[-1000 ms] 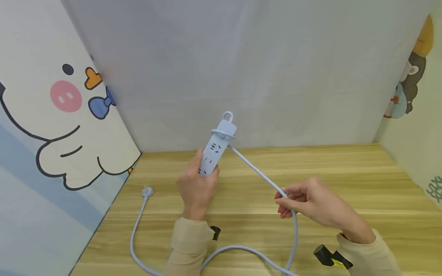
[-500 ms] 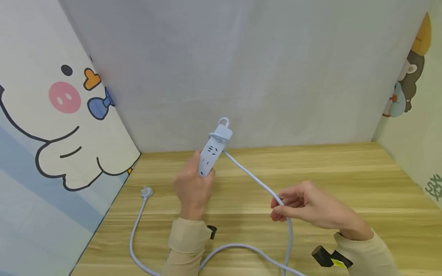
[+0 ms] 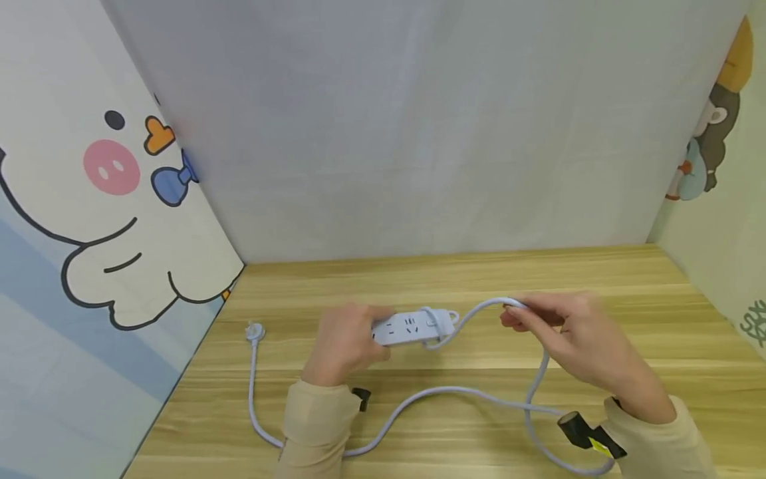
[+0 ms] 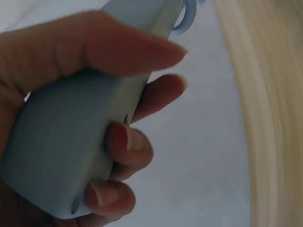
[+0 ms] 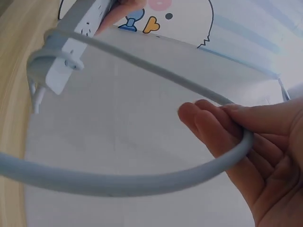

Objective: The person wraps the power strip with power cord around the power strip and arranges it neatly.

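Observation:
My left hand (image 3: 347, 342) grips one end of a white power strip (image 3: 399, 328), its socket face turned up toward the head camera. In the left wrist view the fingers (image 4: 128, 146) curl round the strip's body (image 4: 61, 137). The white cord (image 3: 487, 305) wraps once around the strip's far end, near a small hanging loop (image 3: 455, 318). To the right, my right hand (image 3: 580, 342) pinches the cord between thumb and fingers. The right wrist view shows the cord (image 5: 142, 184) bending round past those fingers.
The cord's plug (image 3: 255, 332) lies on the wooden table (image 3: 467, 426) at the left. More cord (image 3: 419, 394) curves across the table's front, crossing itself near my right wrist. A grey curtain (image 3: 419, 133) stands behind, with cartoon-printed panels (image 3: 90, 219) at the sides.
The strip has swung from tilted up to nearly level, pointing right, and come lower. My right hand has moved right and slightly up with the cord, which now bows in an arc.

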Demonstrator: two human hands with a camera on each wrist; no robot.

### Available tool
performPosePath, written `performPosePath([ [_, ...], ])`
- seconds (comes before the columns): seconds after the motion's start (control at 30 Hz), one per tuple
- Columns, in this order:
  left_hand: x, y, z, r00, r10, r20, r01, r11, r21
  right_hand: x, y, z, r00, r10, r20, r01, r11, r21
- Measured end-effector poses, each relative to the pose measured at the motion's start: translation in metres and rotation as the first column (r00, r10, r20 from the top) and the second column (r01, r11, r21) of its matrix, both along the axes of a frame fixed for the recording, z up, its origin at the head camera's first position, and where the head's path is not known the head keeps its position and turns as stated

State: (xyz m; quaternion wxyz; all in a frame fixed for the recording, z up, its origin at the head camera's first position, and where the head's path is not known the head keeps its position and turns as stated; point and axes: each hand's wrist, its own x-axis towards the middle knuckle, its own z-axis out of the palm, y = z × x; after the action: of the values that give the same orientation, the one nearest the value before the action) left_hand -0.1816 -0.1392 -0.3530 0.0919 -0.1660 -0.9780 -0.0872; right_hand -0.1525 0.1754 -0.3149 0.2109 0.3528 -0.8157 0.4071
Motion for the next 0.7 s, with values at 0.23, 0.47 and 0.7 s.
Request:
performPosePath([
  [0.23, 0.014, 0.002, 0.012, 0.951, -0.246, 0.185, 0.229, 0.967, 0.113, -0.011, 0.005, -0.004, 0.99, -0.079, -0.118, 0.065, 0.991, -0.118],
  [0.47, 0.024, 0.008, 0.024, 0.842, -0.474, 0.259, 0.416, 0.875, 0.249, -0.018, 0.005, -0.009, 0.988, -0.116, -0.1, 0.107, 0.99, -0.094],
  [0.7, 0.028, 0.006, 0.028, 0.702, -0.694, 0.156, 0.572, 0.681, 0.457, -0.021, -0.001, -0.017, 0.996, 0.017, 0.087, -0.008, 0.995, -0.101],
])
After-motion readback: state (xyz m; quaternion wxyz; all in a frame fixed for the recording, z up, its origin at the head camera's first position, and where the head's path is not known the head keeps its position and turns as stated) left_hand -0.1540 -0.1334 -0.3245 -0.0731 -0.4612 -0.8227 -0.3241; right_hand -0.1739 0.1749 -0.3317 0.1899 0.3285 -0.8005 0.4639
